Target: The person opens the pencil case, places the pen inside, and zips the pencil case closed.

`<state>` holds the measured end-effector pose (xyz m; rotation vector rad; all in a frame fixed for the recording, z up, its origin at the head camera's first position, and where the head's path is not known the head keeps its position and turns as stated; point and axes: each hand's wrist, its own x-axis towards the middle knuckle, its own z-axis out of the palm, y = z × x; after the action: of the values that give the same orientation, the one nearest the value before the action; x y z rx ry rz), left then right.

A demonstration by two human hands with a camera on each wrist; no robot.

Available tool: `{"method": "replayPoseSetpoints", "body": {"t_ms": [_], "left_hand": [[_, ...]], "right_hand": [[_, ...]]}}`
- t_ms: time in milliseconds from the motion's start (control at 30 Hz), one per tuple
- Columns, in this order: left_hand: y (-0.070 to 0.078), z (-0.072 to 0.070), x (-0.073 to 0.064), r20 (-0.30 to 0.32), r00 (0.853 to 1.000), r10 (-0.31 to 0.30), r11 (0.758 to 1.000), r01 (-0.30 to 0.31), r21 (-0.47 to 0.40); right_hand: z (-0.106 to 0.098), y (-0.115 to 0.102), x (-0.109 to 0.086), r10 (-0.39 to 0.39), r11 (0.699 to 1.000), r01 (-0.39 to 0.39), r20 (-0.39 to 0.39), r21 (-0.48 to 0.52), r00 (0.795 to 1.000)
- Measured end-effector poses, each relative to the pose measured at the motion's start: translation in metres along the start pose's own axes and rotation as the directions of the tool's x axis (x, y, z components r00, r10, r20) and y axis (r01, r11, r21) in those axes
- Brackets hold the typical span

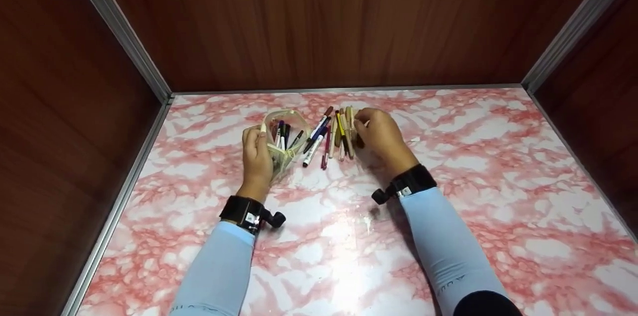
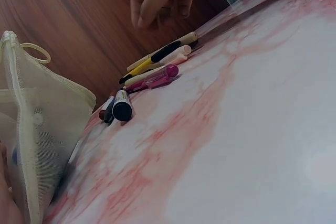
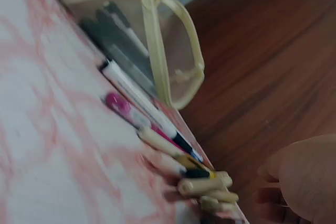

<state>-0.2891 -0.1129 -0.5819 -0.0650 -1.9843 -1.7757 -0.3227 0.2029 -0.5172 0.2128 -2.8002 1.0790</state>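
A pale yellow mesh zip pouch stands with its mouth gaping, several pens and markers inside it. My left hand grips its left rim, thumb over the edge. To the pouch's right lies a loose row of pens: a white marker with a black cap, a magenta pen, a yellow-and-black pen and several beige pens. At the row's right end my right hand hovers just above, fingers loosely bent. Nothing shows between its fingers in the wrist views.
The table top has a red-and-white marbled surface. Brown wood-grain panels rise at the back and both sides, joined by grey metal edging. A small white scrap lies right of the right hand.
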Motion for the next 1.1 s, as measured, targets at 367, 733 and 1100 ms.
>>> {"method": "replayPoseSetpoints", "body": {"t_ms": [367, 733, 1100], "left_hand": [[0.001, -0.001, 0.0, 0.003, 1.0, 0.024, 1.0, -0.024, 0.01], [0.004, -0.001, -0.001, -0.001, 1.0, 0.006, 1.0, -0.006, 0.0], [0.004, -0.001, -0.003, 0.006, 1.0, 0.01, 1.0, -0.01, 0.008]], "right_hand": [[0.001, 0.027, 0.002, 0.034, 0.996, -0.03, 0.054, -0.08, 0.998], [0.006, 0.033, 0.001, -0.005, 0.989, 0.023, 0.121, -0.146, 0.993], [0.003, 0.035, -0.004, -0.014, 0.988, 0.027, 0.09, -0.15, 0.996]]}}
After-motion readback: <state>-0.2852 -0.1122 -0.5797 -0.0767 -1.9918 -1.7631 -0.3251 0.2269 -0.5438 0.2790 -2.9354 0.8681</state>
